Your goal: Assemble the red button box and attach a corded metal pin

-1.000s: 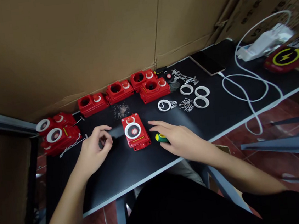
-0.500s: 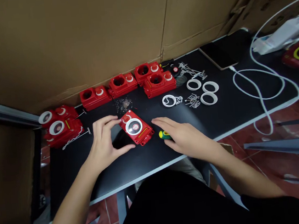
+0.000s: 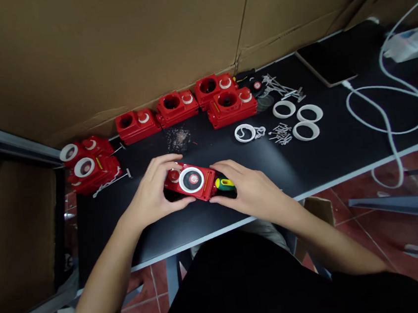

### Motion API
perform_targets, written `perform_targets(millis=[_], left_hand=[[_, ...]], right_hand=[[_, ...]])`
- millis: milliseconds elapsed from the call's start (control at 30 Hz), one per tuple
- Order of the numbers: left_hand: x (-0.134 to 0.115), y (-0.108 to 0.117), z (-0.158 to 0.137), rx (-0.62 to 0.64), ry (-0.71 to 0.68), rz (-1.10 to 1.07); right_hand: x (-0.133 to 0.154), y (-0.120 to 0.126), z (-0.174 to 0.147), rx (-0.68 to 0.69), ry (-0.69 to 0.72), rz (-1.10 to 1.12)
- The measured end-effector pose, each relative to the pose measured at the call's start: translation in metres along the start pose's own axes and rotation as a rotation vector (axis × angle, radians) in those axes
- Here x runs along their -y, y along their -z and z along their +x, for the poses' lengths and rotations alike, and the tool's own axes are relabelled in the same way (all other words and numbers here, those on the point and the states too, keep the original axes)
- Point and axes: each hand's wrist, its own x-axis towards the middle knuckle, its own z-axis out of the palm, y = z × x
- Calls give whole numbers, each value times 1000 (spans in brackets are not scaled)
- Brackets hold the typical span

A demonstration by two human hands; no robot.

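Note:
A red box-shaped device [image 3: 206,184] with a white ring around a dark round window lies between my hands, its long side running nearly left to right. My left hand [image 3: 156,187] grips its left end, fingers along the far edge and thumb along the near edge. At the right end, my right hand [image 3: 251,184] closes in with fingertips and thumb at the device's corners. Inside that hand sits a green and yellow screwdriver handle [image 3: 225,184]; its shaft is hidden. Whether the device touches the table cannot be made out.
Behind stand several red housings [image 3: 176,107] with open round holes. Two ringed devices [image 3: 93,176] are at left. White rings [image 3: 306,130], screws [image 3: 281,134], metal rods [image 3: 284,89], a tablet [image 3: 328,64] and a white cable [image 3: 389,132] lie right. Debris [image 3: 178,139] is scattered mid-table.
The red device has turned from slanted to nearly level. My left hand has closed on its left end, and my right hand has come up against its right end with the screwdriver.

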Motion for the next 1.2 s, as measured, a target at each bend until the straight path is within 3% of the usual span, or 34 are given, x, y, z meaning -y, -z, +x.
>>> perform_targets(millis=[300, 600, 800, 1200], left_hand=[[1, -3, 3, 84, 0, -3], [-6, -14, 6, 30, -24, -30], [-6, -17, 8, 15, -84, -17], [-15, -11, 11, 112, -16, -8]], right_hand=[[-2, -5, 4, -34, 61, 132], [-7, -8, 10, -81, 121, 209], [-6, -4, 11, -69, 132, 225], [-2, 6, 10, 21, 103, 237]])
